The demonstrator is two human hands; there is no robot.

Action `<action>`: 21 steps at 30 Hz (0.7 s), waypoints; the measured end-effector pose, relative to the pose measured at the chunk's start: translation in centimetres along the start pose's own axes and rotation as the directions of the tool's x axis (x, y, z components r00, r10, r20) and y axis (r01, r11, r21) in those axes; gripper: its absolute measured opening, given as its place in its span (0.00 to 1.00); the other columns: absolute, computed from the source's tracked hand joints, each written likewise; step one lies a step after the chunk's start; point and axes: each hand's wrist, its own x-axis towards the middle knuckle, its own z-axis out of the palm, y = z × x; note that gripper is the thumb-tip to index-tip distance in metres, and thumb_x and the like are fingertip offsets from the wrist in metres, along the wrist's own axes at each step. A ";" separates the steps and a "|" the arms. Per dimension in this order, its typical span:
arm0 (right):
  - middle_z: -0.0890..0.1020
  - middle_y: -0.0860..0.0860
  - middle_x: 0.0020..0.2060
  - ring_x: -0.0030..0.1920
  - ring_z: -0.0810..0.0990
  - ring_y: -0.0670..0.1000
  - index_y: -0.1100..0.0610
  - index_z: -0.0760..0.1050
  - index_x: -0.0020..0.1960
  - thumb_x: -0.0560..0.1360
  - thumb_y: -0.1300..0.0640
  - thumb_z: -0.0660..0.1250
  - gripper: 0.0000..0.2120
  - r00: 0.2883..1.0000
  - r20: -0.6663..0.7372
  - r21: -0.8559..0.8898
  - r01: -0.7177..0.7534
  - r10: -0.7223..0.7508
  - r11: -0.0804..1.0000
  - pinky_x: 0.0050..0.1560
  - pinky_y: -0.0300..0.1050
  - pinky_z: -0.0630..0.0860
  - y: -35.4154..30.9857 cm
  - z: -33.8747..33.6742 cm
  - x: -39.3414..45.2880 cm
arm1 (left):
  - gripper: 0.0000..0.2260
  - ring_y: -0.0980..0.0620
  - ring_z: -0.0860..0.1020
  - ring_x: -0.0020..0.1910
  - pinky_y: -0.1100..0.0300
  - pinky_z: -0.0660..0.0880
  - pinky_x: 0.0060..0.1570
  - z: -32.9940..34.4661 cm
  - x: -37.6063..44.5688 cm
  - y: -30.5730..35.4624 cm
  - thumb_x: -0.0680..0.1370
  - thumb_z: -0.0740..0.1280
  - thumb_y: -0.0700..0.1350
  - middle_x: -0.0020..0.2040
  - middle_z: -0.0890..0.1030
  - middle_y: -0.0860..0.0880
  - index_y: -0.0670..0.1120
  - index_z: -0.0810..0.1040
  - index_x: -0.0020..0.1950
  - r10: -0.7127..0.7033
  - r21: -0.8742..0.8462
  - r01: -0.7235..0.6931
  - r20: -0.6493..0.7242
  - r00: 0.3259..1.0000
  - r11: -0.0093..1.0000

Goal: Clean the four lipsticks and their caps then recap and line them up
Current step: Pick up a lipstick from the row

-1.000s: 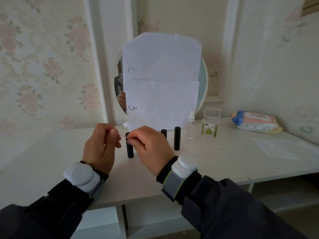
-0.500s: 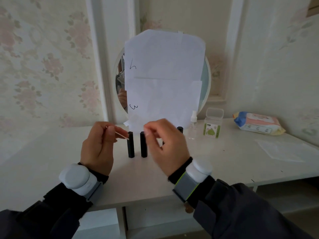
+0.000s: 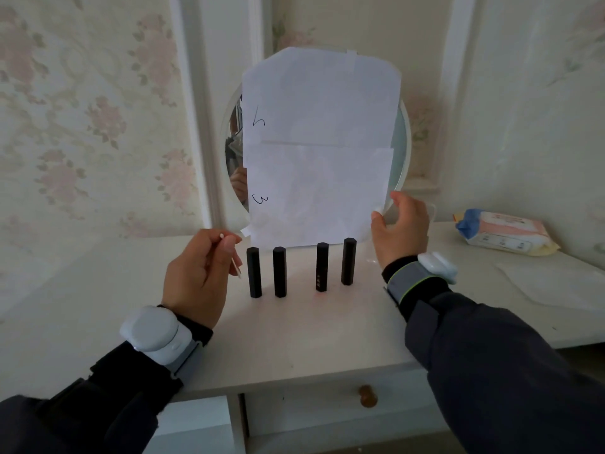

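Four capped black lipsticks stand upright in a row on the white dresser top [image 3: 294, 329]: first lipstick [image 3: 254, 271], second lipstick [image 3: 280, 271], third lipstick [image 3: 322, 267] and fourth lipstick [image 3: 348, 261], with a wider gap between the second and third. My left hand [image 3: 196, 276] is just left of the row and pinches a cotton swab [image 3: 236, 265] between thumb and fingers. My right hand [image 3: 401, 231] is raised to the right of the row, behind it, with fingers loosely curved. It holds nothing that I can see and hides the things behind it.
A round mirror [image 3: 401, 139] covered with white paper sheets [image 3: 320, 152] stands behind the lipsticks. A pack of wet wipes [image 3: 504, 232] lies at the back right, and a clear sheet [image 3: 556, 283] lies flat near the right edge. A drawer knob [image 3: 368, 395] is below the dresser top.
My right hand let go of the swab, set a lipstick into the row, then moved right and back. All the lipsticks now show in a row. My left hand kept the swab.
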 end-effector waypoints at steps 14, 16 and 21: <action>0.82 0.53 0.54 0.53 0.80 0.55 0.56 0.75 0.63 0.75 0.50 0.68 0.19 0.941 0.249 -0.020 -0.231 0.229 0.973 0.55 0.44 0.73 1.5 1.2 0.2 | 0.11 0.54 0.83 0.33 0.58 0.77 0.26 -0.1 0.0 1.1 0.84 0.56 0.48 0.37 0.79 0.51 0.64 0.73 0.50 -0.034 -0.088 0.035 0.021 0.999 0.995; 0.82 0.52 0.47 0.47 0.79 0.54 0.56 0.76 0.56 0.74 0.52 0.69 0.13 0.941 0.258 -0.021 -0.221 0.219 0.975 0.52 0.46 0.75 1.6 1.2 0.1 | 0.08 0.55 0.82 0.33 0.59 0.77 0.25 -0.2 -0.1 1.0 0.82 0.56 0.53 0.38 0.79 0.53 0.65 0.73 0.51 -0.024 -0.088 0.026 0.029 0.999 0.996; 0.80 0.50 0.44 0.44 0.77 0.52 0.56 0.76 0.53 0.75 0.54 0.68 0.09 0.946 0.260 0.028 -0.207 0.193 0.978 0.47 0.41 0.70 1.5 0.7 -0.4 | 0.08 0.56 0.78 0.30 0.70 0.73 0.32 0.0 0.0 0.7 0.82 0.59 0.51 0.34 0.77 0.53 0.65 0.74 0.50 0.031 0.003 -0.031 0.036 0.999 1.000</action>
